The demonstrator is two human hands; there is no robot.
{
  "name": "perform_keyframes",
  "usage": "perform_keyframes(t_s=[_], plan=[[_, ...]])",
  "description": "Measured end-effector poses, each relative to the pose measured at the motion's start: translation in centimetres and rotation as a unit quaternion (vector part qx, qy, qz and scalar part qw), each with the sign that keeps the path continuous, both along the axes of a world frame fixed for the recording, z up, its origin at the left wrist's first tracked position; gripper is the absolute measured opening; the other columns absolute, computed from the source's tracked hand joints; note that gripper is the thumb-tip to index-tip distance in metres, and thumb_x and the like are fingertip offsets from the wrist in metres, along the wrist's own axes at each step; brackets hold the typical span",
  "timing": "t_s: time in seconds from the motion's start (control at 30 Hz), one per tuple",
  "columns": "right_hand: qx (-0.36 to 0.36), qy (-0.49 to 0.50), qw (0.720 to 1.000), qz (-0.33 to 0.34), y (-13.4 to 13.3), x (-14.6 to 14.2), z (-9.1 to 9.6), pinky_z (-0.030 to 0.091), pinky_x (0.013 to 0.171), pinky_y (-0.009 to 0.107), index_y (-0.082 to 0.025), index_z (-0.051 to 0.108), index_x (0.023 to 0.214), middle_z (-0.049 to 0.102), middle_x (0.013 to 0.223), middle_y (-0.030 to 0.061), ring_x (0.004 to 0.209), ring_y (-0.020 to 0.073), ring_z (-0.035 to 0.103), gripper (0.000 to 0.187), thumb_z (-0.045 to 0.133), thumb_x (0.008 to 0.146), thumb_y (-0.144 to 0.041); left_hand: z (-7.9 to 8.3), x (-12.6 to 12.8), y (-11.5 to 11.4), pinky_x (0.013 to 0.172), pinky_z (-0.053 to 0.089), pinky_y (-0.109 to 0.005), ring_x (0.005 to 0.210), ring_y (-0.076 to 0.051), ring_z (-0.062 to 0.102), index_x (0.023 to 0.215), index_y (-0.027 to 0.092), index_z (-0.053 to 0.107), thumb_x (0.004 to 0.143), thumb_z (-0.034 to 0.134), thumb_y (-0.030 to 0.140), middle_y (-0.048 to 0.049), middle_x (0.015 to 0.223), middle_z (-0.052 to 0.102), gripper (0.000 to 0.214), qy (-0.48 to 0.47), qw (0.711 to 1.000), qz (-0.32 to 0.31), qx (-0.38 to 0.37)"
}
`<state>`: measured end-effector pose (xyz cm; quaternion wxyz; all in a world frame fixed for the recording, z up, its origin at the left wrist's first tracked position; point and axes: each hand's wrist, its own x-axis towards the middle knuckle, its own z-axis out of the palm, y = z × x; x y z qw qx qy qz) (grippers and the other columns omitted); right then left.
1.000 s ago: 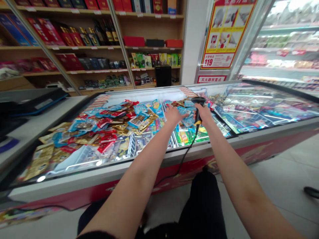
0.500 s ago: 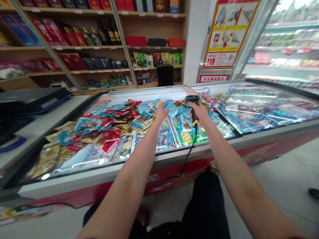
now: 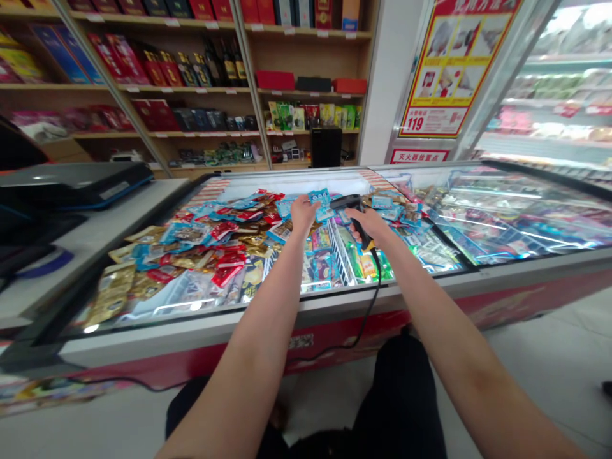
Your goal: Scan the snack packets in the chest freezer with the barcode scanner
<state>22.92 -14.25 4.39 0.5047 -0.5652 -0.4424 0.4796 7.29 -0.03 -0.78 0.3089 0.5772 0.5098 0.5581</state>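
Right, both hands are out over the glass-topped chest freezer (image 3: 191,327), and the action sits dead centre. The left hand (image 3: 303,215) has a blue snack packet (image 3: 320,197) pinched between thumb and fingers, the packet poking out beyond the fingertips, above the middle of the freezer. Across from it, the right hand (image 3: 366,224) is wrapped round the grip of a black handheld barcode scanner (image 3: 349,203), yellow showing at the handle's foot. The scanner's nose points left, just beside the packet; whether the two touch, I can't tell, nor whether the trigger is pressed. A black cable (image 3: 367,319) drops from the handle and loops down past the freezer's red front.

Over to the left, a heap of blue, red and gold packets (image 3: 229,229) sprawls across the freezer top, the gold ones reaching the near left corner. More blue packets (image 3: 389,207) lie beyond and to the right of the scanner hand. Under the glass, between the two forearms, a white wire divider (image 3: 340,252) stands among bright packaging. Behind it all, wooden shelves (image 3: 287,54) carry boxes and dark bottles (image 3: 229,64), with a red-and-yellow poster (image 3: 459,70) marked 119 to their right.
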Motion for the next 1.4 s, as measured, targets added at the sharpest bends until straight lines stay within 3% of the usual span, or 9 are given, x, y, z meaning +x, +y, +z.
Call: perform_keyframes(t_s=[0.4, 0.73, 1.17, 1.4], plan=[[-0.015, -0.035, 0.999, 0.007, -0.5, -0.1, 0.4, 0.034, 0.03, 0.021, -0.02, 0.047, 0.062, 0.051, 0.047, 0.0002, 0.034, 0.0099, 0.043, 0.035, 0.06, 0.093, -0.031, -0.1, -0.1, -0.1, 0.074, 0.048, -0.028, 0.08, -0.02, 0.066, 0.098, 0.013, 0.069, 0.067, 0.071, 0.027, -0.0053, 0.081, 0.071, 0.034, -0.027, 1.0, -0.014, 0.004], [-0.012, -0.03, 0.999, 0.012, -0.6, -0.2, 0.5, 0.034, 0.03, 0.022, -0.02, 0.047, 0.064, 0.052, 0.049, 0.0006, 0.034, 0.0103, 0.044, 0.033, 0.064, 0.091, -0.032, 0.2, -0.1, -0.5, 0.07, 0.048, -0.027, 0.072, -0.019, 0.064, 0.092, 0.015, 0.07, 0.07, 0.069, 0.026, -0.0004, 0.069, 0.067, 0.025, -0.003, 1.0, -0.006, 0.012], [-0.03, -0.043, 0.998, 0.019, -1.2, 0.1, 1.0, 0.035, 0.03, 0.022, -0.019, 0.048, 0.06, 0.05, 0.048, 0.0006, 0.035, 0.0099, 0.043, 0.036, 0.061, 0.092, -0.032, 1.5, -0.4, -2.1, 0.076, 0.048, -0.027, 0.079, -0.02, 0.067, 0.098, 0.014, 0.071, 0.073, 0.068, 0.023, -0.0034, 0.079, 0.072, 0.026, 0.036, 0.999, 0.033, 0.004], [-0.022, -0.044, 0.999, 0.017, -1.3, 0.4, 1.1, 0.036, 0.03, 0.021, -0.019, 0.049, 0.066, 0.052, 0.049, -0.0005, 0.035, 0.01, 0.044, 0.031, 0.063, 0.091, -0.032, 1.0, -0.3, -1.6, 0.071, 0.048, -0.026, 0.072, -0.019, 0.066, 0.096, 0.015, 0.072, 0.073, 0.064, 0.02, -0.0016, 0.07, 0.07, 0.025, 0.022, 0.999, 0.018, 0.02]])
